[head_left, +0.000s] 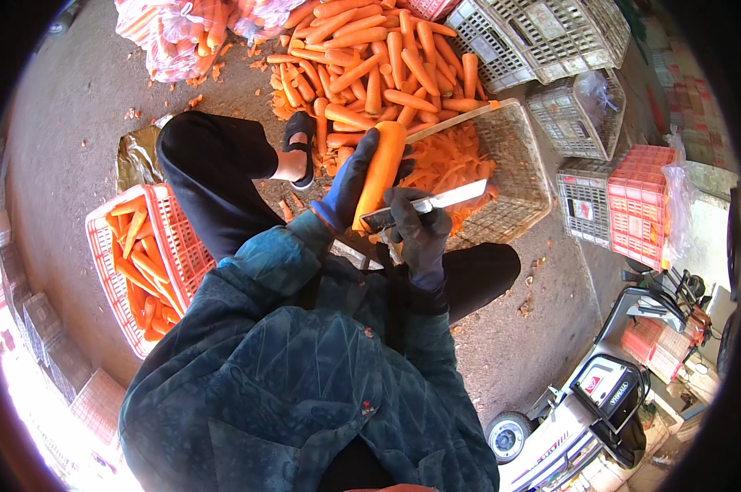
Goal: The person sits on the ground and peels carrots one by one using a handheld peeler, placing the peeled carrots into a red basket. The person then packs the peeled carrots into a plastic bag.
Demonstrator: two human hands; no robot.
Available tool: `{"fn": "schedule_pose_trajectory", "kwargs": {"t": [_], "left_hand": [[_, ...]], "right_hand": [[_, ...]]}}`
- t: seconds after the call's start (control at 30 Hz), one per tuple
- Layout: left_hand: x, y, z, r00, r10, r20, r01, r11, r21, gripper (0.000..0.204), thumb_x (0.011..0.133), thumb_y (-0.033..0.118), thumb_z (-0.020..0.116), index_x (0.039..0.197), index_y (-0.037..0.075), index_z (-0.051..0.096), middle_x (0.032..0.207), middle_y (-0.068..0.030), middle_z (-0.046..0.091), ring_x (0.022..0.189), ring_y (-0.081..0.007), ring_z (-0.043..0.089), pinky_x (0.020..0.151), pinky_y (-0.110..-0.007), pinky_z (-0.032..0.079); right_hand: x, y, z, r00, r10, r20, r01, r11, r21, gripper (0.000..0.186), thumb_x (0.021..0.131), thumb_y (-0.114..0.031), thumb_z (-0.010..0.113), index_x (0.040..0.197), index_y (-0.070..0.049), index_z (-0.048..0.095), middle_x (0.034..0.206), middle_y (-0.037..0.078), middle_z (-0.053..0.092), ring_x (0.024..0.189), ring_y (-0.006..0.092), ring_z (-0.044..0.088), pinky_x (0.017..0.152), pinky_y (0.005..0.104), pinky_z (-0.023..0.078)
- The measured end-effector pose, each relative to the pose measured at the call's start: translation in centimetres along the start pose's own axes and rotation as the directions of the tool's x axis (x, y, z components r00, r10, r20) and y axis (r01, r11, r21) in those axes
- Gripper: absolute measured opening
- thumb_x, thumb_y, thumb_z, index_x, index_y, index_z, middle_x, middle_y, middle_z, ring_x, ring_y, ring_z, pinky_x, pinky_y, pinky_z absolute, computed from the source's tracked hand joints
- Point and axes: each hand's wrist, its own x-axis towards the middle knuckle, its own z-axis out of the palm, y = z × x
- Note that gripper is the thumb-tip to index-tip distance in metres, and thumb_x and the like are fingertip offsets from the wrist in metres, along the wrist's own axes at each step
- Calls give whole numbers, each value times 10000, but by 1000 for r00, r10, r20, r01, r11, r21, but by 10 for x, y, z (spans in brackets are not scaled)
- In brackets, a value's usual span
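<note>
A thick orange carrot (383, 168) slants in front of me, with my left hand (352, 184) in a blue glove wrapped round it. My right hand (420, 242), in a dark glove, is closed on a knife (456, 195). Its bright flat end points right, and its dark end lies at the carrot's lower tip. Fingers hide the middle of the knife. Just beyond my hands, orange peelings (448, 160) fill part of a pale plastic crate (522, 168) lying at an angle.
A large heap of carrots (370, 66) covers the floor ahead. At my left stands a red basket (182, 246) of carrots. Bagged carrots (178, 41) lie far left. Stacked crates (571, 37) line the right, and a wheeled machine (584, 410) stands at lower right.
</note>
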Motion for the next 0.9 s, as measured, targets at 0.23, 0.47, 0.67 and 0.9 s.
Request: {"fn": "schedule_pose_trajectory", "kwargs": {"t": [0.23,0.47,0.67,0.9], "left_hand": [[-17,-10,-6,999,42,-29,-34,969,243,565,1004,498,511,1320,31,529,1159,-93,662,985,-217,675,898,-326,554],[-5,-19,-17,998,-70,-8,70,996,-50,575,1016,447,509,1332,-33,507,1171,-169,649,1057,-266,662,979,-374,525],[-10,-10,-21,999,-18,-41,17,1000,-14,598,1011,469,508,1341,-29,499,1198,-178,640,1066,-262,663,980,-371,527],[-44,20,8,943,-203,262,328,682,-653,625,990,460,544,1433,30,445,1377,-192,542,1111,-282,648,946,-380,562]], "right_hand": [[85,6,-35,1000,-24,9,25,990,-142,254,923,-232,697,1038,-6,698,861,50,689,538,79,523,488,260,425],[148,27,-61,990,-97,101,114,977,-181,289,918,-273,711,1076,-31,706,985,43,698,831,141,651,698,320,514],[164,45,-61,953,-161,256,276,812,-515,313,976,-314,597,1000,-8,660,868,82,657,808,225,639,695,379,496],[164,71,-201,825,100,-557,-232,957,-172,250,958,-260,657,899,-17,649,651,20,556,486,100,446,450,291,368]]}}
